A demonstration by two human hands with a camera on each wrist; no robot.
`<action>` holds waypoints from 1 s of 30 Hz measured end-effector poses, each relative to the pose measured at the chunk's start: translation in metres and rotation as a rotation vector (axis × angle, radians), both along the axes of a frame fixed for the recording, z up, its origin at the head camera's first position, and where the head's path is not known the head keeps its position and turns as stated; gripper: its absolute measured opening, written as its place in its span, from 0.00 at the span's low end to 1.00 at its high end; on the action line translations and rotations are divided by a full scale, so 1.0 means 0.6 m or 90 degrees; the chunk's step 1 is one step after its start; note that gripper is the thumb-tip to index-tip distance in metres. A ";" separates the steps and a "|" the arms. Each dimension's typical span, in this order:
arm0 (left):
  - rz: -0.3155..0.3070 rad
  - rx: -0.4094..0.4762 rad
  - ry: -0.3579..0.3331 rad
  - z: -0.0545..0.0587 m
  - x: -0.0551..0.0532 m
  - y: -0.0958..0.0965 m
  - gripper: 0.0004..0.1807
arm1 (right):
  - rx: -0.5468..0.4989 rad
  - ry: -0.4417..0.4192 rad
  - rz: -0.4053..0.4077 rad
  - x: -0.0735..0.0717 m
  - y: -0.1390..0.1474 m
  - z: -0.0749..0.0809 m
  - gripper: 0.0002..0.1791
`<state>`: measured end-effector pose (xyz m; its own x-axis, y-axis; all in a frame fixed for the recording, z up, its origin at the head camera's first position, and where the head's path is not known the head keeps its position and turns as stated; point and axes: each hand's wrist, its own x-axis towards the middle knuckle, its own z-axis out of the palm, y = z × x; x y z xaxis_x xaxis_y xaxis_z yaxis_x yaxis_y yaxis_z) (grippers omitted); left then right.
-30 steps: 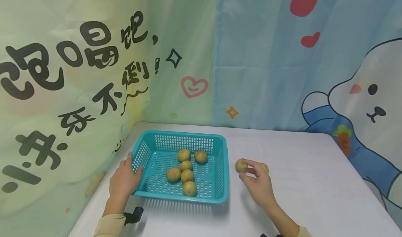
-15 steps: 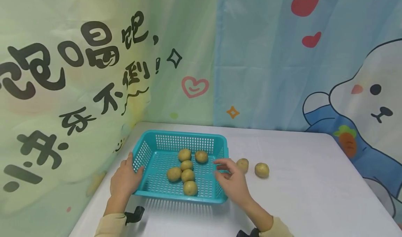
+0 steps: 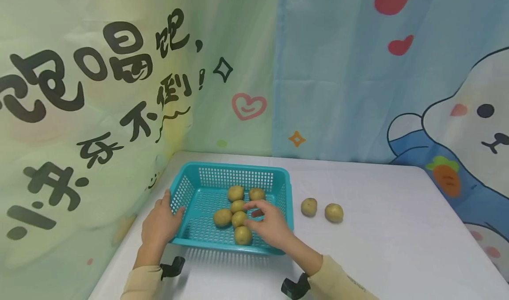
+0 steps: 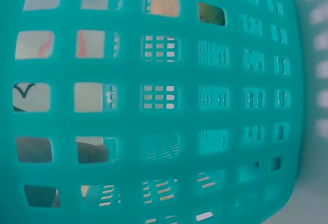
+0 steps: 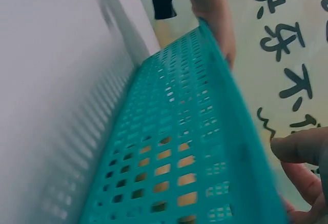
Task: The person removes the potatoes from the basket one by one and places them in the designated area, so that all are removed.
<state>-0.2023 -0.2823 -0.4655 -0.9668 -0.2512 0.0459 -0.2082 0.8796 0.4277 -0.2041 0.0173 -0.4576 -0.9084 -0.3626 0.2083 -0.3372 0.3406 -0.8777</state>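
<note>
A turquoise plastic basket [image 3: 238,166] with perforated walls holds several potatoes [image 3: 222,218], grouped at its middle and right. My left hand [image 3: 159,222] grips its left rim, thumb over the inner side and fingers along the outside. Over the potatoes on the basket's right half hovers my right hand [image 3: 270,225]. Its fingers are loosely bent and hold nothing; thumb [image 5: 297,147] and fingers stand apart in the right wrist view. Part of the potato group is hidden behind this hand. The basket wall [image 4: 133,70] fills the left wrist view.
Two loose potatoes, one nearer the basket [image 3: 309,207] and one farther right [image 3: 334,213], lie on the white tabletop [image 3: 381,229]. Printed cloth curtains [image 3: 318,70] stand behind and to the left of the table.
My right hand has moved left from the two loose potatoes, across the basket's right rim, to over the potatoes inside. The left hand stays on the rim. The head view has shifted slightly.
</note>
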 end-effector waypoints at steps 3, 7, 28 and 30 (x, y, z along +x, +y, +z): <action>-0.003 0.001 0.001 0.001 -0.002 0.003 0.42 | 0.013 -0.019 -0.003 -0.007 -0.001 -0.007 0.16; 0.003 0.000 -0.001 0.002 -0.003 0.004 0.42 | 0.023 -0.062 0.002 -0.017 -0.002 -0.015 0.15; 0.012 0.001 -0.016 -0.004 -0.002 0.001 0.42 | 0.244 -0.082 0.136 -0.021 -0.028 -0.024 0.20; 0.013 0.001 -0.020 -0.003 -0.002 0.001 0.42 | 0.254 -0.083 0.139 -0.023 -0.029 -0.025 0.20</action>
